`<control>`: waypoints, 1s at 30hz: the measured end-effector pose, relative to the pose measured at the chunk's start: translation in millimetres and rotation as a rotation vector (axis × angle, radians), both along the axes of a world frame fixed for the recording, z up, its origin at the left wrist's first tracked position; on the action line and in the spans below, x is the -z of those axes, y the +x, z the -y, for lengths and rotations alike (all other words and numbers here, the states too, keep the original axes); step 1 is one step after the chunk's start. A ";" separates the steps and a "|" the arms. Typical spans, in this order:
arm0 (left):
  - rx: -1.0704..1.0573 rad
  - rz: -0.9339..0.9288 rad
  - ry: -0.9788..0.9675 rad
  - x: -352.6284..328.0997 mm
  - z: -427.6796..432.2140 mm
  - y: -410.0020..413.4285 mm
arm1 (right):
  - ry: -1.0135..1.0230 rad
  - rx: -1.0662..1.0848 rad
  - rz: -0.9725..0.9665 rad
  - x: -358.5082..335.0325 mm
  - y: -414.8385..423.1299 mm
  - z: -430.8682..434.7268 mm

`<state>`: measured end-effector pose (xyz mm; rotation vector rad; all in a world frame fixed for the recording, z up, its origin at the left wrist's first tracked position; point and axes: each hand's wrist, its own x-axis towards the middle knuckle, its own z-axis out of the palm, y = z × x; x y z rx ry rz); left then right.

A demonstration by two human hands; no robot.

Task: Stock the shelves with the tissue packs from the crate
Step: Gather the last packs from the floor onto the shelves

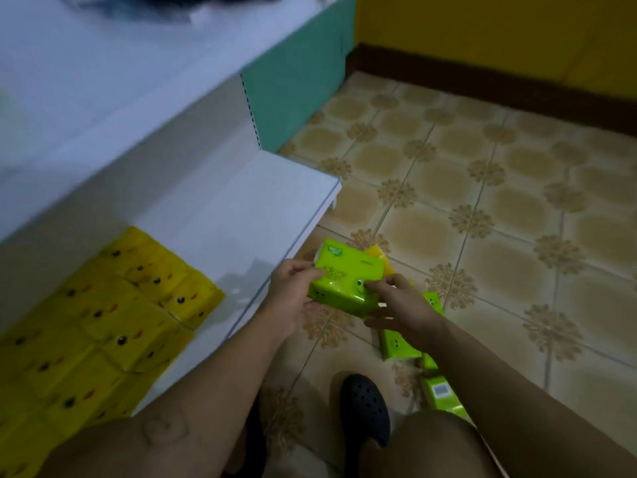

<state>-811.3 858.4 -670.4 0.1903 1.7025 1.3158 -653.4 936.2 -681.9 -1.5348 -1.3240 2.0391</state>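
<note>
- Directly beneath both your hands spreads the beige patterned tile floor point(517, 208), running far ahead and to the right of them.
- Left of your left hand point(293, 294) lies the white metal shelf board point(241, 215), its front edge just beside that wrist.
- Further left of that hand, yellow plastic-wrapped tissue packs point(113, 322) printed with small faces lie flat on the board in touching rows.
- Between your two hands is the green plastic-wrapped tissue pack point(344, 277), held above the floor, just right of the shelf's front edge.
- Your left hand grasps the pack's left end, fingers curled over the top. Your right hand point(400, 305) grasps its near right corner, fingertips on the top face.
- Under your right hand and forearm, more green tissue packs point(396, 343) lie on the floor.
- Nearer you than both hands, between your forearms, a black perforated rubber clog point(365, 405) rests on the tiles.
- Just beyond the held pack, a yellow pack's corner point(377, 253) shows.
</note>
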 end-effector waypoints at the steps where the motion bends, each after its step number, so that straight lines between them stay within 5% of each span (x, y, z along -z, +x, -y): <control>1: 0.026 -0.033 0.023 -21.0 6.6 1.5 | 0.020 0.001 -0.010 -20.6 1.3 5.9; 10: 0.083 -0.234 0.154 -176.1 63.0 -5.9 | 0.261 -0.051 -0.228 -171.3 -0.4 67.8; 19: 0.125 -0.341 0.231 -245.9 122.4 -55.2 | 0.213 0.026 -0.474 -244.9 -67.4 118.5; 22: 0.205 -0.672 0.031 -271.7 142.6 -84.2 | 0.231 0.084 -0.488 -257.7 -106.0 125.0; 27: 0.179 -1.601 -0.313 -321.9 188.1 -142.4 | 0.223 0.119 -0.418 -275.5 -179.8 122.6; 30: 0.168 -1.895 -0.496 -340.7 212.6 -169.8 | 0.274 0.071 -0.348 -282.4 -221.1 117.2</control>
